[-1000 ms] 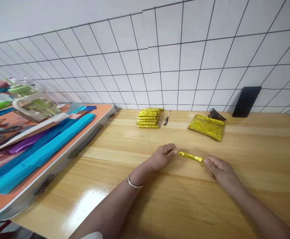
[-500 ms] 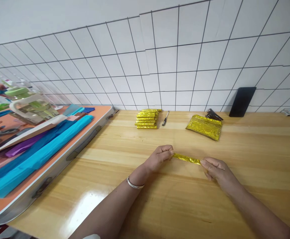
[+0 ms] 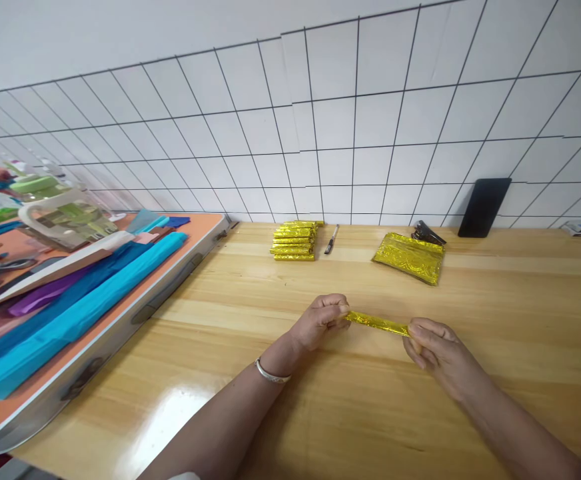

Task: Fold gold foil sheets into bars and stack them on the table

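A narrow folded gold foil strip is stretched between my two hands just above the wooden table. My left hand, with a silver bangle at its wrist, pinches the strip's left end. My right hand pinches the right end with fingertips. Behind them lies a stack of several finished gold foil strips near the tiled wall. To the right of that stack rests a pile of flat gold foil sheets.
A pen lies beside the stack. A black stapler sits behind the foil sheets and a dark phone leans on the wall. At left, an orange folding table carries blue and purple paper rolls, scissors and plastic containers.
Both hands have shifted slightly while keeping hold of the strip's ends. The view has drifted a little; nothing else on the table has moved.
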A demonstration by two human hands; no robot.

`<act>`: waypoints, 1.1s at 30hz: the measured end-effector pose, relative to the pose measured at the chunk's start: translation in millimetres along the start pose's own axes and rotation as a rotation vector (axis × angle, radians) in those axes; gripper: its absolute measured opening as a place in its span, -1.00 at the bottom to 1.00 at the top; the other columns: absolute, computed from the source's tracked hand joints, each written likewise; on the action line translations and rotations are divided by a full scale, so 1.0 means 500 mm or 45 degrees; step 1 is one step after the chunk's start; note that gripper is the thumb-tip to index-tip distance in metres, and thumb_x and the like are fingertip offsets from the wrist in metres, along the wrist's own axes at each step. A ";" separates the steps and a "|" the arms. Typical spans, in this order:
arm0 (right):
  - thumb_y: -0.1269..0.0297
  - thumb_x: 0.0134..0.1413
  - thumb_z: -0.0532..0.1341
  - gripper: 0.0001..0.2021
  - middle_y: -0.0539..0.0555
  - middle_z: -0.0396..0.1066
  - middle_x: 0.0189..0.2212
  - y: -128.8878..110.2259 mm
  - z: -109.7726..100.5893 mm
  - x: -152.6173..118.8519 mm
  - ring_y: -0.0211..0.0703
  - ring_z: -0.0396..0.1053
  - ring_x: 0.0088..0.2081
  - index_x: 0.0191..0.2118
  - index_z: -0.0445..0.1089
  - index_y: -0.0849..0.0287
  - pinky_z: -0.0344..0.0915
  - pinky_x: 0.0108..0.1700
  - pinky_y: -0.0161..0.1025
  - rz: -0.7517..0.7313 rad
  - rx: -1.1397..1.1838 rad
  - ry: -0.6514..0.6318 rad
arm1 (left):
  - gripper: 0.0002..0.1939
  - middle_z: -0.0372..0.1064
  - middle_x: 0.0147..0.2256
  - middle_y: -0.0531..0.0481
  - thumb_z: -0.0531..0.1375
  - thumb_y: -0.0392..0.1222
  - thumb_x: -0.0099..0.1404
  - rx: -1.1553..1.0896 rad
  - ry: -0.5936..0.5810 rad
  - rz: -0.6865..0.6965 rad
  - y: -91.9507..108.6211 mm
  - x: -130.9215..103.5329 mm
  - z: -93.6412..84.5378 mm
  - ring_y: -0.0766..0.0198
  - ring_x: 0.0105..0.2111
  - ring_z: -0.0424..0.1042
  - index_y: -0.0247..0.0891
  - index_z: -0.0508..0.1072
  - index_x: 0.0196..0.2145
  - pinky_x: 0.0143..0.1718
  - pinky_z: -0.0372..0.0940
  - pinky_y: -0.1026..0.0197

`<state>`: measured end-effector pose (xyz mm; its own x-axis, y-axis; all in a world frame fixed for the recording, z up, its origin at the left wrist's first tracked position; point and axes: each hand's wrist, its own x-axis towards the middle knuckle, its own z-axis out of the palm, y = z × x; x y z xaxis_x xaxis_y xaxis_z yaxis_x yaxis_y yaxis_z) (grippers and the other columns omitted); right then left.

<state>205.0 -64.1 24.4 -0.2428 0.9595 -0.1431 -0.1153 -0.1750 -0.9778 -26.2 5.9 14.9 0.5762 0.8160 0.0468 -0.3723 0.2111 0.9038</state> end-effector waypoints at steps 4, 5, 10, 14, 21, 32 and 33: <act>0.10 0.13 0.09 -0.62 -0.11 0.08 -0.72 -0.004 0.001 -0.001 -0.36 -0.04 -0.65 -0.62 0.10 0.16 -0.16 -0.50 -0.25 -0.005 -0.060 0.016 | -0.64 -0.14 -0.72 0.22 0.19 -0.15 0.12 0.021 0.023 -0.009 -0.007 0.000 -0.004 0.50 -0.69 -0.08 -0.28 0.09 -0.65 -0.54 -0.05 0.32; 0.10 0.14 0.08 -0.62 -0.11 0.08 -0.72 -0.002 0.001 0.001 -0.35 -0.05 -0.65 -0.62 0.09 0.15 -0.15 -0.50 -0.25 -0.011 -0.071 0.026 | -0.64 -0.15 -0.72 0.23 0.18 -0.15 0.13 0.005 0.021 -0.013 -0.010 0.000 -0.003 0.50 -0.70 -0.09 -0.28 0.08 -0.65 -0.55 -0.05 0.32; 0.14 0.11 0.11 -0.64 -0.12 0.05 -0.76 0.012 0.001 0.021 -0.35 -0.08 -0.65 -0.62 0.07 0.15 -0.14 -0.50 -0.25 -0.075 -0.105 0.176 | -0.63 -0.15 -0.72 0.23 0.16 -0.14 0.15 -0.047 0.090 0.001 -0.028 0.007 0.008 0.51 -0.72 -0.11 -0.26 0.05 -0.63 -0.56 -0.04 0.33; 0.14 0.09 0.12 -0.65 -0.13 0.05 -0.77 0.017 0.004 0.028 -0.35 -0.08 -0.66 -0.62 0.06 0.14 -0.16 -0.51 -0.25 -0.084 -0.067 0.170 | -0.63 -0.15 -0.71 0.24 0.18 -0.13 0.14 -0.045 0.133 0.023 -0.029 0.008 0.006 0.52 -0.71 -0.08 -0.27 0.05 -0.62 -0.52 0.00 0.32; 0.10 0.12 0.09 -0.64 -0.13 0.06 -0.75 0.023 0.003 0.013 -0.36 -0.05 -0.66 -0.61 0.08 0.15 -0.18 -0.52 -0.26 -0.079 -0.019 0.102 | -0.63 -0.12 -0.70 0.24 0.20 -0.09 0.14 -0.025 0.038 -0.025 -0.024 0.002 -0.009 0.52 -0.72 -0.08 -0.27 0.07 -0.58 -0.58 -0.08 0.35; 0.09 0.06 0.13 -0.66 -0.13 0.06 -0.74 0.033 0.002 0.017 -0.36 0.02 -0.68 -0.60 0.12 0.16 -0.11 -0.55 -0.29 -0.108 0.017 0.134 | -0.66 -0.09 -0.68 0.23 0.17 -0.07 0.17 0.071 0.086 -0.031 -0.037 0.000 0.003 0.51 -0.70 -0.03 -0.26 0.08 -0.55 -0.57 -0.02 0.36; 0.08 0.07 0.12 -0.66 -0.14 0.03 -0.75 0.033 0.001 0.017 -0.35 0.04 -0.67 -0.60 0.13 0.16 -0.09 -0.54 -0.30 -0.108 0.034 0.125 | -0.67 -0.05 -0.67 0.22 0.16 -0.06 0.17 0.076 0.073 -0.041 -0.038 0.001 0.001 0.50 -0.69 -0.01 -0.27 0.10 -0.55 -0.57 -0.02 0.36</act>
<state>200.7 -59.0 7.1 -0.1358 0.9878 -0.0760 -0.1574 -0.0972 -0.9827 -18.4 2.0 -2.0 0.5438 0.8392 -0.0059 -0.3091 0.2069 0.9282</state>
